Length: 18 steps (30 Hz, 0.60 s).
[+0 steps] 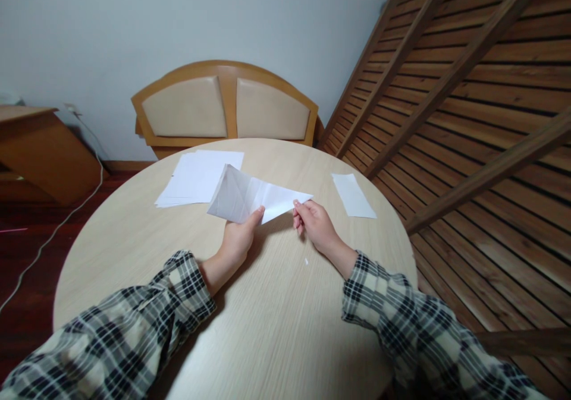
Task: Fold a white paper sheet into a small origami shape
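A folded sheet of white paper point(241, 195), with crease lines across its wide left part and a pointed right end, is held up over the round table point(250, 340). My left hand point(241, 233) grips its lower edge near the middle, thumb on top and the other fingers hidden beneath. At the pointed right tip, my right hand point(314, 221) pinches the paper between thumb and fingers.
A stack of white sheets point(191, 177) lies at the table's far left. On the right is a white paper strip point(354, 196), and a tiny paper scrap point(306, 261) lies nearer me. A headboard point(227, 106) stands behind; wooden slats point(482, 109) lean at the right.
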Each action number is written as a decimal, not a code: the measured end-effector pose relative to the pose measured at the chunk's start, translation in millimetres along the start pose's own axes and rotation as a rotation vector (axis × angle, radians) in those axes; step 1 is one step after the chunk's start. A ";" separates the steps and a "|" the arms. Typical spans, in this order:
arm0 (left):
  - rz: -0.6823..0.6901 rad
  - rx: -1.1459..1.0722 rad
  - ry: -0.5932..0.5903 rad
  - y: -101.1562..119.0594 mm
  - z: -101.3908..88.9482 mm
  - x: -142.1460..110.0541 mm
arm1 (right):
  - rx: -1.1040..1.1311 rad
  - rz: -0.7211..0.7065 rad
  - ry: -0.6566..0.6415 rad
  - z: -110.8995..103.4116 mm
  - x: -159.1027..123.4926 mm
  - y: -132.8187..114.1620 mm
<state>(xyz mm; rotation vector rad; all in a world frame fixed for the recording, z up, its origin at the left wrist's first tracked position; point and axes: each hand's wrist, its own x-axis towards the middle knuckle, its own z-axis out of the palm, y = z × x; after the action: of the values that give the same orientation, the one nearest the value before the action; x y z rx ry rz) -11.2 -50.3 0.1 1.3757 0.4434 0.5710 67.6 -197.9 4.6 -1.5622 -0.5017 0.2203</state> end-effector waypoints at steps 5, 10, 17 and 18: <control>0.021 0.005 -0.005 -2.7 -0.7 1.3 | 0.004 -0.026 0.036 -4.4 2.9 0.4; 0.051 -0.025 -0.039 -4.0 0.2 1.1 | 0.001 -0.043 0.108 -7.3 5.3 2.8; 0.062 -0.031 -0.041 -0.6 0.7 -0.6 | 0.016 -0.037 0.135 -8.6 4.7 0.8; 0.061 -0.031 -0.036 -0.7 0.6 -0.7 | 0.009 -0.038 0.149 -9.1 5.0 0.6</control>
<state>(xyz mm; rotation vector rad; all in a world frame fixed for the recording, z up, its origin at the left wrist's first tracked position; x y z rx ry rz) -11.3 -51.2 -0.5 1.3719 0.3630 0.5997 76.0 -203.7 5.4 -1.5458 -0.4124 0.0755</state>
